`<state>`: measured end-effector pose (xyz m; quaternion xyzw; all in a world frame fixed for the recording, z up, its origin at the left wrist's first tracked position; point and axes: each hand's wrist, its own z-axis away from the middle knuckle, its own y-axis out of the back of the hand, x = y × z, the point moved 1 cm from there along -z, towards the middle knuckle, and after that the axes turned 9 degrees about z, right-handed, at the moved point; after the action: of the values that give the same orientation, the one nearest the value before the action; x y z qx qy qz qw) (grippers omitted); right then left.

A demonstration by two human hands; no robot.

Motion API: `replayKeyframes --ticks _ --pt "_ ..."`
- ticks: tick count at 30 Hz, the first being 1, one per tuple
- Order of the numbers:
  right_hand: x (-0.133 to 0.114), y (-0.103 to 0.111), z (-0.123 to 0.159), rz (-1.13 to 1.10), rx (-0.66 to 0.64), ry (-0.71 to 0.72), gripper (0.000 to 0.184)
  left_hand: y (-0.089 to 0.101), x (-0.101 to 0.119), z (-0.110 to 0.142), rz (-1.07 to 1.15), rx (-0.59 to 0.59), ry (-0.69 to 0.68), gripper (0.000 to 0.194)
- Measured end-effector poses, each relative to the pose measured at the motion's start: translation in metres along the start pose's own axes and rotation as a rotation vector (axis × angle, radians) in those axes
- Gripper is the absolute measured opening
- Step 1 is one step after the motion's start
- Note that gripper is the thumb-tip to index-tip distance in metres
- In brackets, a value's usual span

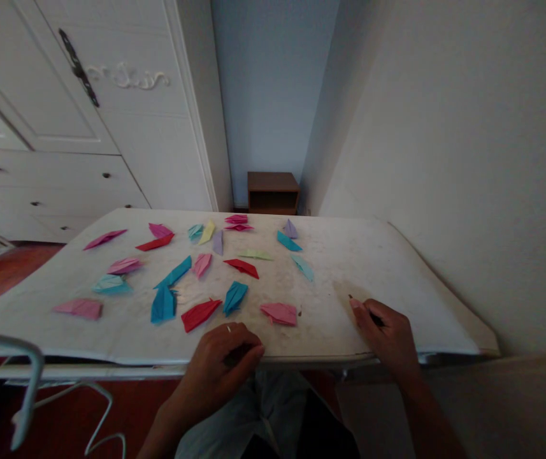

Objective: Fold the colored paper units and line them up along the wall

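Note:
My left hand (pixel 222 360) rests at the near edge of the white table (pixel 397 268), fingers curled in a loose fist with nothing visible in it. My right hand (pixel 387 335) lies on the table to the right, closed on a thin dark stick (pixel 363 309) whose tip points away from me. Several folded paper pieces are spread across the table. Closest to my left hand are a pink one (pixel 280 313), a red one (pixel 200 314) and a blue one (pixel 234 297).
A white wardrobe with drawers (pixel 86 127) stands at the back left. A small brown wooden shelf (pixel 273 191) sits on the floor behind the table. A white wall (pixel 468 159) runs along the right. A metal chair frame (pixel 28 395) is at the lower left.

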<state>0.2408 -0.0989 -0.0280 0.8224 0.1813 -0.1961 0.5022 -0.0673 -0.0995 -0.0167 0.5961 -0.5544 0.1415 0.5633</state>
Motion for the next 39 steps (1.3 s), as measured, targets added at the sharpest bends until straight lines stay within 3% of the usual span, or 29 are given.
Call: replayKeyframes --ticks 11,27,39 --pt "0.01 -0.001 0.006 0.039 0.003 -0.013 0.048 0.002 -0.001 0.009 0.201 0.087 0.096 0.022" --pt "-0.004 0.002 0.006 0.049 0.014 -0.048 0.049 0.0 -0.002 0.009 0.181 0.074 0.074 0.02" --pt "-0.001 0.004 0.0 -0.087 -0.033 -0.074 0.047 0.002 0.001 0.005 0.169 0.089 0.129 0.025"
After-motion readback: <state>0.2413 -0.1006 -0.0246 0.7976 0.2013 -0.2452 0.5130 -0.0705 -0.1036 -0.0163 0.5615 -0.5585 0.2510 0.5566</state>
